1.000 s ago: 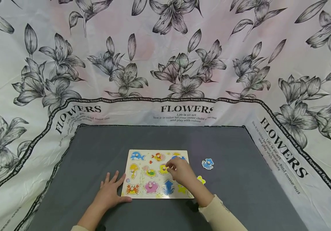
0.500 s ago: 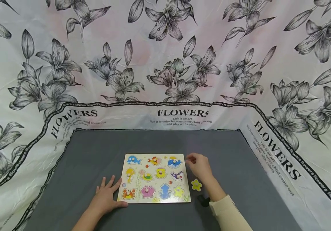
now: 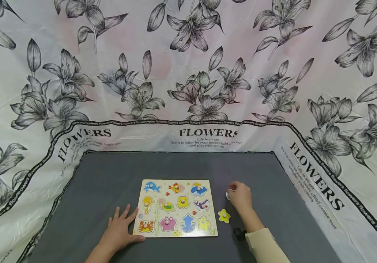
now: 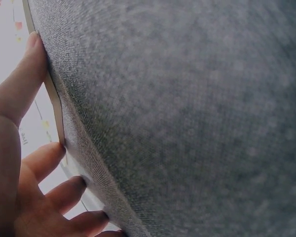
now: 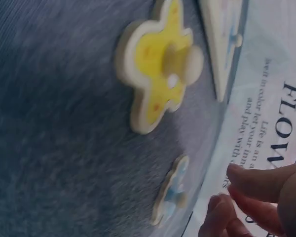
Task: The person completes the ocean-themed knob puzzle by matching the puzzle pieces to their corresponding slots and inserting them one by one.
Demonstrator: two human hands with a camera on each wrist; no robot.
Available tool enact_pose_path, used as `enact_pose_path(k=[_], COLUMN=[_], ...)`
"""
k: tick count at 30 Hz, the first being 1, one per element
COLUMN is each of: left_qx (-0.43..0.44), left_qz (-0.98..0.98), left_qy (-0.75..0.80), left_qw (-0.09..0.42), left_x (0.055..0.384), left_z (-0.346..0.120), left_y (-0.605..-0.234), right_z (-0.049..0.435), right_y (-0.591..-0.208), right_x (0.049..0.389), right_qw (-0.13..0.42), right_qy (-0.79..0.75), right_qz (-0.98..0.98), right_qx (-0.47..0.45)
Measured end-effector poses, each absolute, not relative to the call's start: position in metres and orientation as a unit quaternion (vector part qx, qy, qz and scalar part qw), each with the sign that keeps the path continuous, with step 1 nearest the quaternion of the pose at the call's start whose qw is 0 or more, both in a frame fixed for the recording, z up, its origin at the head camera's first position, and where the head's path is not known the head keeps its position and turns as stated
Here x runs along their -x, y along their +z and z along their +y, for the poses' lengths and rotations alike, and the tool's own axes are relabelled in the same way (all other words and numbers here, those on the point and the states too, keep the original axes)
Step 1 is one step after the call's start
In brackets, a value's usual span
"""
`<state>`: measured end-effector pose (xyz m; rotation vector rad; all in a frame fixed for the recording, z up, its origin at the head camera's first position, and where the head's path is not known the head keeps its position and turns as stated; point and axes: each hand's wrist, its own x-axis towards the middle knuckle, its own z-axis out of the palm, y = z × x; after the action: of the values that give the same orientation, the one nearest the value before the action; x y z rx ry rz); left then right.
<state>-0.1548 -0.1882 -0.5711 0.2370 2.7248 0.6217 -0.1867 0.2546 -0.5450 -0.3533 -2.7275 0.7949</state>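
A pale board [image 3: 157, 182] bears several sea-animal shapes, many with small knobs. My left hand [image 3: 117, 230] spreads its fingers along the board's left side, with the thumb at its front left corner; in the left wrist view the fingertips [image 4: 52, 153] touch the board's edge. Right of the board, my right hand [image 3: 241, 199] is over a blue knobbed piece [image 5: 172, 195], whose pale rim shows in the head view. Thumb and fingers curve toward each other, apart from its knob in the right wrist view. Closer to me lies a yellow flower-shaped piece [image 3: 224, 216] with a knob.
Grey cloth [image 3: 109, 171] covers the table surface under the board. A white cloth with black flower prints [image 3: 204, 106] rises behind and at both sides. A small black object [image 3: 240, 233] is by my right wrist.
My right hand has moved right, off the board's upper right part, to the blue piece. The left hand stays at the board's left edge. The head view has shifted slightly.
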Motion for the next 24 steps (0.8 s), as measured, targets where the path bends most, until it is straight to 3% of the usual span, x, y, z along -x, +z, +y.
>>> enact_pose_path(k=[9, 24], left_qx=[-0.084, -0.083], left_qz=[0.957, 0.957], left_qy=[0.219, 0.218], left_qw=[0.171, 0.174], left_x=[0.157, 0.157], left_z=[-0.189, -0.190], left_y=[-0.571, -0.571], right_z=[0.264, 0.274], right_y=[-0.555, -0.564], right_x=[0.191, 0.191], right_qw=[0.102, 0.103], right_qy=[0.260, 0.252], right_qz=[-0.950, -0.946], right_qx=[0.140, 0.177])
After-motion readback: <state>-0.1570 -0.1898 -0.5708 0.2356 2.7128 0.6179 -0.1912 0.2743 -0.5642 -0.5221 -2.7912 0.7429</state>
